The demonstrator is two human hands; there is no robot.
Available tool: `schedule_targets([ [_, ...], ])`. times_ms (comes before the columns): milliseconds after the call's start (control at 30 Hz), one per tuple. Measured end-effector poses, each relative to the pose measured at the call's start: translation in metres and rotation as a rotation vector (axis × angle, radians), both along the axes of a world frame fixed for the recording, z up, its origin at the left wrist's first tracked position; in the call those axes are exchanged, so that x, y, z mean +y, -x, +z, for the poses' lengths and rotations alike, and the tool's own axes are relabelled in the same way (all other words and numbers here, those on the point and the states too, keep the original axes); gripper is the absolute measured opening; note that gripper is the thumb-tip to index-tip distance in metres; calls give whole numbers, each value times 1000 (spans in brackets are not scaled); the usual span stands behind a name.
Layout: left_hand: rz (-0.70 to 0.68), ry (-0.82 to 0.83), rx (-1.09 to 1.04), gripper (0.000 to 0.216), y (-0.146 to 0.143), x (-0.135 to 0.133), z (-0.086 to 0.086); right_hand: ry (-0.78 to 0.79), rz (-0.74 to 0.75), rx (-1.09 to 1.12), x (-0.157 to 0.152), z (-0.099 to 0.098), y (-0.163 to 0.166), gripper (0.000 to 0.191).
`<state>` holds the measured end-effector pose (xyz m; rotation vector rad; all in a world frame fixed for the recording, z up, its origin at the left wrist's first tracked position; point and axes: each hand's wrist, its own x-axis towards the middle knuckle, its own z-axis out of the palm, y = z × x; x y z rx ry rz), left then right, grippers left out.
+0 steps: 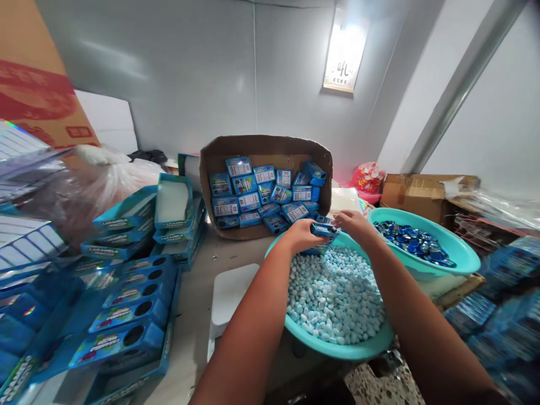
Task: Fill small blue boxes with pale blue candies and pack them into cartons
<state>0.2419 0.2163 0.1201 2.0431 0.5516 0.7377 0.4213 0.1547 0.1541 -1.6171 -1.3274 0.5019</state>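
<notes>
Hands meet at the centre of the frame, over the far rim of a teal basin heaped with pale blue candies. The left hand and right hand both hold one small blue box between them; the left fingers are curled round its near end, the right fingers pinch its far end, and whether its flap is open I cannot tell. Just above, a brown carton tipped toward the viewer holds a loose pile of like packs, labels showing, which looks like finished work; the pile covers the carton's floor but leaves its back wall mostly bare. To the right of centre, a second basin holds dark blue wrapped pieces. At lower left lie display trays with round holes, in several rows, and above them stacked open trays; a clear bag sits at upper left. A white slab lies on the table beside the near basin. At the right edge, more blue packs blur out of focus. Judging by the full basin of candies, a good share of filling appears left, though a fair number of packs already lie in the carton.
</notes>
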Motion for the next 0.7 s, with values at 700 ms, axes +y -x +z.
schedule_targets([
  [700, 61, -1, 2, 30, 0, -3, 1, -8, -82, -834, -10, 1, 26, 33],
])
